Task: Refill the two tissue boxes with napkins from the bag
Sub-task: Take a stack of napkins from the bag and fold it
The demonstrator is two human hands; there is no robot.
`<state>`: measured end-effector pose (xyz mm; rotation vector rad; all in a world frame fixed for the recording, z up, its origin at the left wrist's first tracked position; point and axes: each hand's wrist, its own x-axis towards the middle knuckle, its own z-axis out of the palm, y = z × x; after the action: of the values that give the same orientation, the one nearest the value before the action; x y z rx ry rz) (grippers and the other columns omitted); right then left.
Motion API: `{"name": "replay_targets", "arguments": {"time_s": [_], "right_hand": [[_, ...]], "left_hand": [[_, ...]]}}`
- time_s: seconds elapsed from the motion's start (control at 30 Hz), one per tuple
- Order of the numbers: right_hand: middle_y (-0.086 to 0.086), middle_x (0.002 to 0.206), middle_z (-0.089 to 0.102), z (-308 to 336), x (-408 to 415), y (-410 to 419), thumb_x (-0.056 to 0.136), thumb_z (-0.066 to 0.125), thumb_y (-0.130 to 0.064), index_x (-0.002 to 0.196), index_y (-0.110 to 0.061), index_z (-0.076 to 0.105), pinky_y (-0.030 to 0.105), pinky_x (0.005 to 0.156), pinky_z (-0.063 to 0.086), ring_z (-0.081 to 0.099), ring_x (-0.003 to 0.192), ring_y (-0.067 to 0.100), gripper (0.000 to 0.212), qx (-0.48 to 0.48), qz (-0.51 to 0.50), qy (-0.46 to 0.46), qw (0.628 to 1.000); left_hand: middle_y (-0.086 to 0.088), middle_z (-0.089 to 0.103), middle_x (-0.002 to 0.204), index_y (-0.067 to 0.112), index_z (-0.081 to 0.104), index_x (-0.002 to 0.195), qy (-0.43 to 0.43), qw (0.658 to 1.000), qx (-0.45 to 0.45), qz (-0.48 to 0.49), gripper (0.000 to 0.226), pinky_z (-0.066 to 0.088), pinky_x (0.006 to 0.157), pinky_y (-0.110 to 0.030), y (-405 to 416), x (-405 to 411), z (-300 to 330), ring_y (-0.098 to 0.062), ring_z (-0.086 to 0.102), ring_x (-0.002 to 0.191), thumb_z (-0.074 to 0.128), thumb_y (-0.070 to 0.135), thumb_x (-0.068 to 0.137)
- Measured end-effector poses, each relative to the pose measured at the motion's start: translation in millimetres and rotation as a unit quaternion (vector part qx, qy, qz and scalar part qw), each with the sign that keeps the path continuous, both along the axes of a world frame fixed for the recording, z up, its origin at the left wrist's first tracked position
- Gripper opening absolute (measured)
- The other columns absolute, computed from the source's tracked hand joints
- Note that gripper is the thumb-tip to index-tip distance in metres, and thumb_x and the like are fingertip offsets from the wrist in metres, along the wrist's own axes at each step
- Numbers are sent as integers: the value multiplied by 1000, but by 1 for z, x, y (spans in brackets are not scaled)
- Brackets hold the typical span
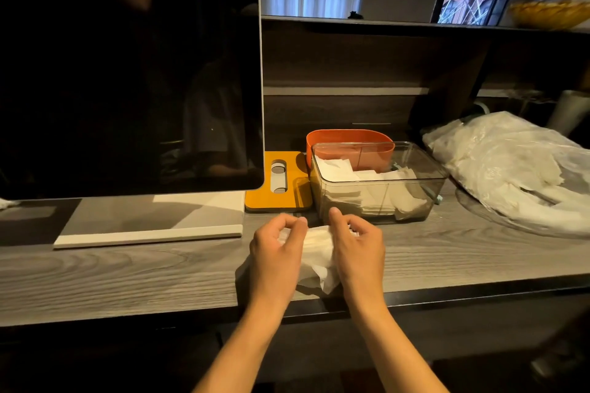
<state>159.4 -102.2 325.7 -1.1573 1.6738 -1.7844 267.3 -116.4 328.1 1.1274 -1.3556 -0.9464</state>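
Note:
My left hand (pixel 277 252) and my right hand (pixel 359 249) both pinch a small stack of white napkins (pixel 316 257) just above the wooden counter, in front of the boxes. A clear plastic tissue box (pixel 424 191) stands open behind my hands with white napkins lying loosely inside. Behind it sits an orange tissue box (pixel 322 140), also open; its contents are mostly hidden. An orange lid (pixel 258 198) with a slot lies flat to its left. The clear plastic bag of napkins (pixel 510 169) lies on the counter at the right.
A large dark screen (pixel 127 73) on a white base (pixel 147 234) fills the left side. A raised shelf (pixel 415 24) runs behind the boxes, with a yellow bowl (pixel 549 14) on it at the far right. The counter's front edge (pixel 447 295) is close to me.

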Motion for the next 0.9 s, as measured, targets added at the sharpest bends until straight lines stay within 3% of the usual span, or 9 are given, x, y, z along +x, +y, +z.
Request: {"name": "replay_targets", "arguments": {"time_s": [0.13,0.27,0.37,0.43,0.5,0.57,0.7,0.77,0.9], "right_hand": [[-8,70,64,0,-4,-1,96,57,-29,79,-15,69,15,57,44,59,68,-1,25,-2,-26,-24,999],[-9,75,68,4,-2,0,96,56,-22,79,-21,72,32,71,51,62,77,4,24,11,45,-39,998],[0,73,69,8,-3,2,98,54,-29,73,-16,72,37,69,49,64,76,17,33,28,79,-26,996],[0,78,71,14,-4,6,96,53,-42,78,-15,73,29,71,48,66,80,20,38,41,127,-28,991],[-15,92,69,18,-8,15,86,49,-53,96,-27,70,15,73,48,64,87,3,35,50,196,8,979],[-29,106,60,21,-12,25,81,57,-52,118,-44,56,16,77,53,60,97,-6,38,61,260,45,963],[-54,113,38,26,-18,37,76,81,-37,136,-58,27,16,85,54,48,111,-15,83,77,289,165,940],[-50,114,41,31,-22,35,77,81,-31,132,-58,35,21,85,56,50,113,-7,77,60,267,157,949],[-18,111,61,43,-36,32,76,81,-16,117,-44,59,26,75,59,64,103,10,55,72,276,17,958]], "left_hand": [[16,64,92,25,67,99,-87,995,-30,-30,11,43,60,-7,9,3,3,-4,60,90,59,32,96],[10,65,94,24,68,99,-103,994,-25,16,15,40,60,-1,4,3,2,-4,58,88,57,34,97],[6,60,67,19,64,71,-121,992,-38,23,30,38,54,-6,-3,0,8,-5,56,65,57,31,98],[8,44,49,19,48,53,-136,989,-44,41,47,31,45,-11,-5,0,16,-3,48,49,58,30,98],[9,33,44,19,39,48,-155,985,-41,62,55,27,41,-13,-8,4,27,-2,44,44,59,30,97],[7,31,44,19,37,48,-170,982,-31,76,57,27,39,-14,-11,9,38,-8,39,40,58,34,98],[3,33,46,16,36,49,-184,980,-22,68,59,23,48,-23,-13,10,56,-11,32,43,54,44,99],[2,33,47,16,36,50,-181,982,5,55,60,23,49,-23,-12,8,61,-10,32,44,51,48,98],[-2,50,54,13,49,60,-131,987,82,-44,58,36,49,-24,-11,15,60,-12,51,47,50,61,91]]}}
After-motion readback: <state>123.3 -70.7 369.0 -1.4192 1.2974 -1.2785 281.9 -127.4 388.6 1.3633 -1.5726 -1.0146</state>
